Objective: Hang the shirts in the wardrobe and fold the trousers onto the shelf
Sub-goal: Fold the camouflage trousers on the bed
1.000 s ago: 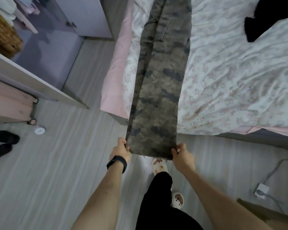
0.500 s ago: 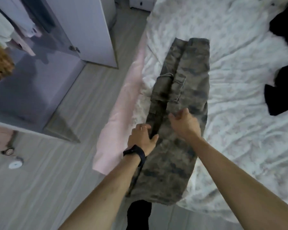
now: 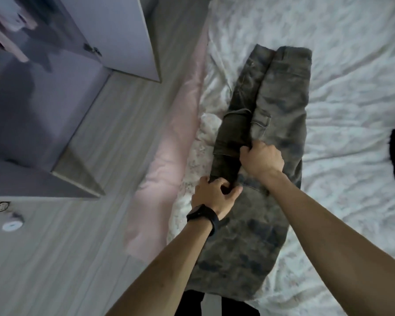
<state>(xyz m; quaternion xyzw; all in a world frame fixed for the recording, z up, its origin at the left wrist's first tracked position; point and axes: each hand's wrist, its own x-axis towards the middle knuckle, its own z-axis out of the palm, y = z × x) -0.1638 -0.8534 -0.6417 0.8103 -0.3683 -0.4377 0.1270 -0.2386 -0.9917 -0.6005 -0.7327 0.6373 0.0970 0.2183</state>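
If the camo trousers (image 3: 281, 99) are pulled unevenly, layers prob. get skewed; the near end, hung at the bed (image 3: 351, 76) edge, could be dragged off. They are laid on the bed by its L side, long axis run away from the person, waistband far. Bunched cloth mid-length is gripped by L hand (image 3: 212, 197) & R hand (image 3: 261, 159), fingers curled.

Camouflage trousers (image 3: 281, 106) — folded lengthwise, legs doubled over — lie flat on bed.
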